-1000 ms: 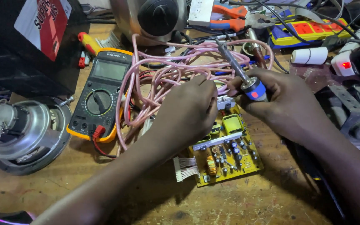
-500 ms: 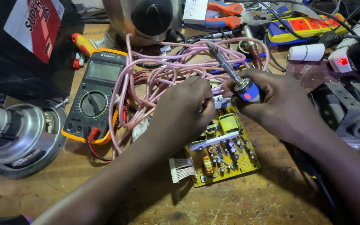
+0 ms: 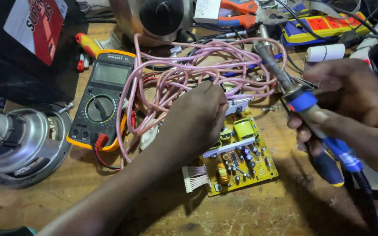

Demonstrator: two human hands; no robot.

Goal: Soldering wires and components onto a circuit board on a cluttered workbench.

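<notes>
A yellow circuit board lies on the wooden bench with a white connector at its near left corner. My left hand rests over the board's far end, fingers pinched on something small that stays hidden under them. My right hand grips a soldering iron with a blue handle, its metal tip pointing up and away to the left, lifted off the board. A second blue and yellow tool handle is also held in that hand.
A tangle of pink wire lies behind the board. A yellow-cased multimeter sits to the left, a round metal motor at the far left. A blue and yellow power strip, orange pliers and a white roll are at the back.
My right hand has drawn the soldering iron back to the right, away from the board. My left hand has stayed on the board's far end.
</notes>
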